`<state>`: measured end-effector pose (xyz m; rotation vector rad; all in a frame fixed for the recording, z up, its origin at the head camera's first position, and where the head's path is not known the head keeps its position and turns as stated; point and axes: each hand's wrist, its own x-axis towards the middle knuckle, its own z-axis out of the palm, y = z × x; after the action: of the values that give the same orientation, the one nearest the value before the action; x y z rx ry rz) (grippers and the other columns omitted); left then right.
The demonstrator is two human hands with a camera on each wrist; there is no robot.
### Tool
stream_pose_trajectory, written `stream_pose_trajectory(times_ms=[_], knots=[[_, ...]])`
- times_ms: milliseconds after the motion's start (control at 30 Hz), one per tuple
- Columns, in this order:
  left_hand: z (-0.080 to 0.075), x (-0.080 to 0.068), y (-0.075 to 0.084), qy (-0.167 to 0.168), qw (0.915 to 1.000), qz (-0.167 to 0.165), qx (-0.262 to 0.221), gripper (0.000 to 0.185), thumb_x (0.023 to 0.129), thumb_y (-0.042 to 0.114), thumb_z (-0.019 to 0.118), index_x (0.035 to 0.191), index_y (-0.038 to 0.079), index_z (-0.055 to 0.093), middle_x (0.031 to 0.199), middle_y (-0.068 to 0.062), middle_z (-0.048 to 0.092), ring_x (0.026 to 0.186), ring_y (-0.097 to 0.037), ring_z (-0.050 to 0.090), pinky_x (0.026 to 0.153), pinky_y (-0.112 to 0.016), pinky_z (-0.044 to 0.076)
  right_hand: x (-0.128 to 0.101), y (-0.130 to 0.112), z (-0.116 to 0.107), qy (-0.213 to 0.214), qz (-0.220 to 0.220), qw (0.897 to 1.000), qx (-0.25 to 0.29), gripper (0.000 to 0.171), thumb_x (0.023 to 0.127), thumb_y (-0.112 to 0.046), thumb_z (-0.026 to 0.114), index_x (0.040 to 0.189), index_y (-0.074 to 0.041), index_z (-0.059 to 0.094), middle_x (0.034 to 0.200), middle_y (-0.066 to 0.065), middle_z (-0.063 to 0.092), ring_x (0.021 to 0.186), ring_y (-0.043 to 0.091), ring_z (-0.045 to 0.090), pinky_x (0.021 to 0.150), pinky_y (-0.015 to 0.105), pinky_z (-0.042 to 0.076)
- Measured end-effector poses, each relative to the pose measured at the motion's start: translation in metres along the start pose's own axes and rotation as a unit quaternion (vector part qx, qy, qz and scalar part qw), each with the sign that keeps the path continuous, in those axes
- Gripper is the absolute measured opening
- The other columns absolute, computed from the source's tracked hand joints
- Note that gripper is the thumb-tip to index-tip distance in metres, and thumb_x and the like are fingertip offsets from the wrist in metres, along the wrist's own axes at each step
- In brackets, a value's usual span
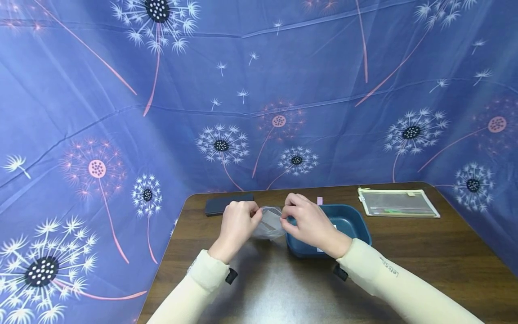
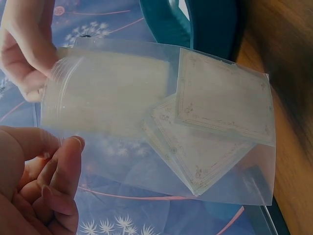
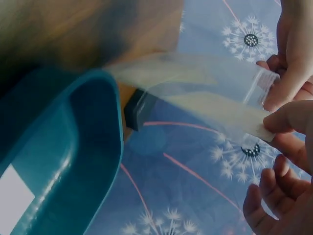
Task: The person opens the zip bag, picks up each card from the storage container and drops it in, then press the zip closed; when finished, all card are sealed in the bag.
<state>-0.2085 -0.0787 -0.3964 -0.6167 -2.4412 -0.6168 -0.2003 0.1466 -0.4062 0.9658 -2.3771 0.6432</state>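
Both hands hold up a clear plastic bag (image 1: 269, 223) above the brown table (image 1: 425, 252), just left of a teal tray (image 1: 351, 223). My left hand (image 1: 254, 215) pinches the bag's left end and my right hand (image 1: 285, 216) pinches its right end. In the left wrist view the bag (image 2: 122, 107) holds a few pale cards with ornate borders (image 2: 222, 100); my left hand (image 2: 58, 147) is at the lower left and my right hand (image 2: 39, 73) grips the top left corner. In the right wrist view the bag (image 3: 195, 93) stretches from the tray (image 3: 73, 161) to my right hand (image 3: 274, 132), with my left hand (image 3: 279, 88) just above it.
A dark flat case (image 1: 228, 203) lies at the table's back left. A clear zip pouch (image 1: 398, 203) lies at the back right. A small pink slip (image 1: 319, 200) sits behind the tray. Blue dandelion-print cloth (image 1: 259, 90) hangs around the table.
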Motion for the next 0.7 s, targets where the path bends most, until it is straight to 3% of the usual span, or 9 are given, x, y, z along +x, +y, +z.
stream_pose_trajectory(times_ms=[233,400,567,700], knots=[[-0.001,-0.001,0.002,-0.018,0.9998,-0.005,-0.003,0.017,0.088,0.013,0.08,0.071,0.016,0.076,0.061,0.008,0.066,0.05,-0.006,0.054,0.05,-0.025,0.043,0.011,-0.003,0.012,-0.061,0.052,0.997,0.007,0.005,0.087,-0.016,0.083,0.082,-0.017,0.081,0.113,0.0,0.064,0.101,0.018,0.059,0.084,0.038,0.054],[-0.001,-0.003,0.002,-0.026,0.9996,-0.009,-0.003,0.016,0.088,0.012,0.079,0.072,0.015,0.077,0.061,0.008,0.066,0.049,-0.005,0.052,0.049,-0.024,0.043,0.021,-0.005,0.018,-0.124,0.087,0.988,0.021,0.004,0.088,-0.02,0.085,0.086,-0.017,0.084,0.112,0.001,0.069,0.101,0.021,0.063,0.084,0.041,0.056],[0.0,-0.003,0.002,-0.02,0.9998,-0.001,-0.005,0.016,0.087,0.011,0.079,0.072,0.015,0.077,0.059,0.008,0.065,0.048,-0.002,0.05,0.049,-0.023,0.041,0.026,-0.005,0.024,-0.161,0.085,0.983,0.013,0.006,0.09,-0.02,0.083,0.091,-0.015,0.085,0.111,0.003,0.071,0.103,0.023,0.066,0.085,0.042,0.057],[-0.001,-0.002,0.003,-0.014,0.9999,0.006,0.0,0.016,0.087,0.011,0.08,0.072,0.016,0.077,0.059,0.01,0.064,0.048,-0.002,0.049,0.049,-0.023,0.041,0.025,-0.005,0.026,-0.165,0.066,0.984,-0.003,0.008,0.091,-0.023,0.083,0.092,-0.016,0.086,0.109,0.004,0.073,0.102,0.024,0.067,0.085,0.043,0.057]])
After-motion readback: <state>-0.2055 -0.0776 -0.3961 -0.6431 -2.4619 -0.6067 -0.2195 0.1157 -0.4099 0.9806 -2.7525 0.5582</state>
